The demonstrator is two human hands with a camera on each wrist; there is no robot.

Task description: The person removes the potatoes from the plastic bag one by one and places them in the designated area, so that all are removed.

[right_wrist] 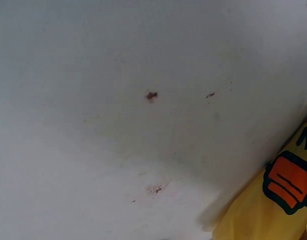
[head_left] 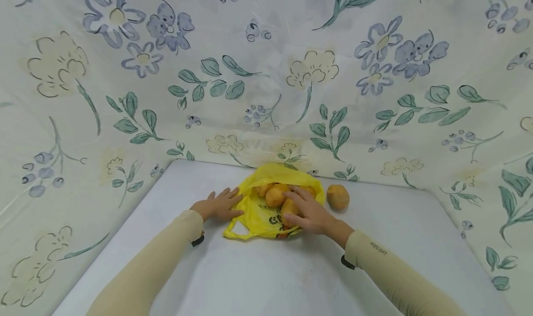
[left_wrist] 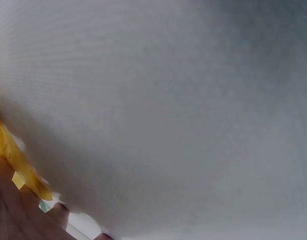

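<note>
A yellow plastic bag [head_left: 254,214] lies on its side with its mouth toward me, and several potatoes [head_left: 276,195] show inside it. My left hand [head_left: 218,205] rests at the bag's left edge, fingers spread and touching the plastic. In the left wrist view, part of the left hand [left_wrist: 23,215] appears beside a strip of yellow bag [left_wrist: 23,172]. My right hand [head_left: 310,210] reaches over the potatoes from the right, with its fingers and thumb spread around the nearest potato [head_left: 290,209]. The right hand partly hides the potatoes behind it.
One loose potato [head_left: 338,197] sits on the white table [head_left: 266,269] just right of the bag. A flower-patterned sheet [head_left: 266,75] hangs behind the table and along its sides. Small dark stains [right_wrist: 151,95] mark the tabletop near the bag.
</note>
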